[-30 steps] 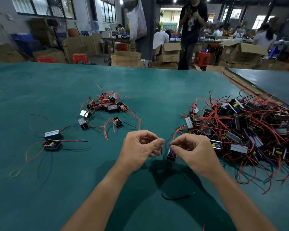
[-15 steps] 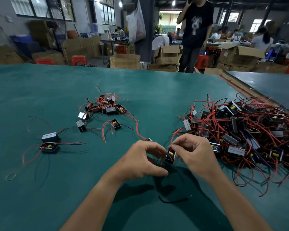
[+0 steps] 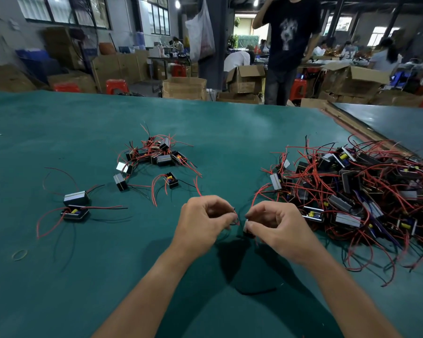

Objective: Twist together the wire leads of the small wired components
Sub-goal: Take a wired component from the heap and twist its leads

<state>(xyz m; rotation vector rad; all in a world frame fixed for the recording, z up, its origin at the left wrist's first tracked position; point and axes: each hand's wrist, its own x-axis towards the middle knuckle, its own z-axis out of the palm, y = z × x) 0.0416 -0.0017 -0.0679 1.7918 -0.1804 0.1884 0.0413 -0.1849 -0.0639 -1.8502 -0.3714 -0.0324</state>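
Pinching component (image 3: 247, 231), leads (image 3: 236, 223); box (image 3: 246, 78) contents unseen.

The flat matte surface (image 3: 83, 289) is plain dark teal. Along its right edge, the heap of small black box components (image 3: 352, 189) shows silver-grey faces, yellow and blue parts and a tangle of red and black leads. The smaller cluster of components (image 3: 156, 153) toward the far middle repeats those colours. Near the near edge, a small black silver-faced component (image 3: 247, 230) trails thin red and black wire leads (image 3: 235, 220). By the left edge lies a pale yellowish rubber band (image 3: 19, 254).
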